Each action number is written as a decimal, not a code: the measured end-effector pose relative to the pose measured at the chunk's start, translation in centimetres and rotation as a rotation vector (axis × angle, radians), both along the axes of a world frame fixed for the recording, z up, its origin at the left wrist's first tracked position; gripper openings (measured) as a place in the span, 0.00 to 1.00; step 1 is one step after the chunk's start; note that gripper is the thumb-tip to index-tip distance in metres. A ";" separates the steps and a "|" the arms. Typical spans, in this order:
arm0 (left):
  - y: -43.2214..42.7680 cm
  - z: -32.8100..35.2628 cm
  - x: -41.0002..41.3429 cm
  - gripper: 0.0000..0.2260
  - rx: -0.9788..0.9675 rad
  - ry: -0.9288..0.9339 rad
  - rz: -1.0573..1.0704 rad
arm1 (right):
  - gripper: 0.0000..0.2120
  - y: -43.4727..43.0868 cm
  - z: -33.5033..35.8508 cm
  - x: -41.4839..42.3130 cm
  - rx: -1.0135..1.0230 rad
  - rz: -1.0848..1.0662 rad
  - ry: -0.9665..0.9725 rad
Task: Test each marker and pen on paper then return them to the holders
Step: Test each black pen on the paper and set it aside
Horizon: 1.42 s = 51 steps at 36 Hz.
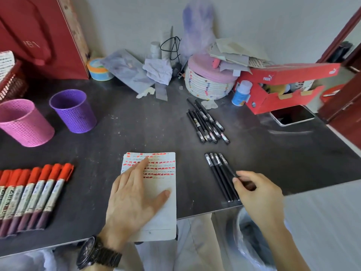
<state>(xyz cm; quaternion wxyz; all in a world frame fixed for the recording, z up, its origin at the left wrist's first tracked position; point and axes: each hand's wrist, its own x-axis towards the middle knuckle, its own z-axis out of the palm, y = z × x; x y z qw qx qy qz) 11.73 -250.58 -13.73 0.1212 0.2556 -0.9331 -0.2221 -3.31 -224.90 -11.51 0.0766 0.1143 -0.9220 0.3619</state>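
Near the worktop's front edge, the left hand presses flat, fingers spread, on the notepad while the right hand pinches one black pen in the row of four.

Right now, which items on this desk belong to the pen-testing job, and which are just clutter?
Part of the job:
paper under the left hand
red markers
near pens at the right hand
far pens
pink holder
purple holder

Lying about:
phone
red shoebox
woven basket
white bottle
tape roll
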 end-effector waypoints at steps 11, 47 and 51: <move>0.0 0.2 0.1 0.42 0.010 0.004 -0.006 | 0.05 -0.7 0.8 -0.4 0.097 0.060 -0.086; 0.1 0.0 0.0 0.43 -0.018 0.018 -0.008 | 0.05 -0.7 0.8 -0.9 0.178 0.091 -0.118; 0.2 0.1 0.0 0.42 -0.028 0.014 -0.014 | 0.04 -1.0 0.8 -0.8 0.176 0.083 -0.115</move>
